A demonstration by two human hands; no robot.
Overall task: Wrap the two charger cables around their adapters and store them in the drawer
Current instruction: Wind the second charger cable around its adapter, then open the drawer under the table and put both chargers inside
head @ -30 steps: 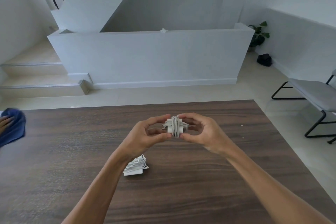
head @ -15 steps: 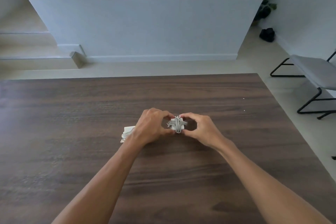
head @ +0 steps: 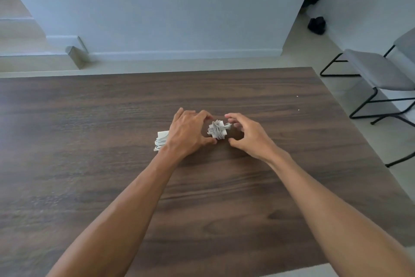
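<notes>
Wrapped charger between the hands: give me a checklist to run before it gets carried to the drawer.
1. Cable wound on the white square adapter: ok, crossed loops.
2. Cable end tucked in: not ok, a tip sticks out right.
3. Grip: cannot tell; left hand touches it, right hand looks open.
4. Second white wrapped charger ready: ok, on the dark wooden table, partly hidden.
5. Drawer located: cannot tell, none in view.
</notes>
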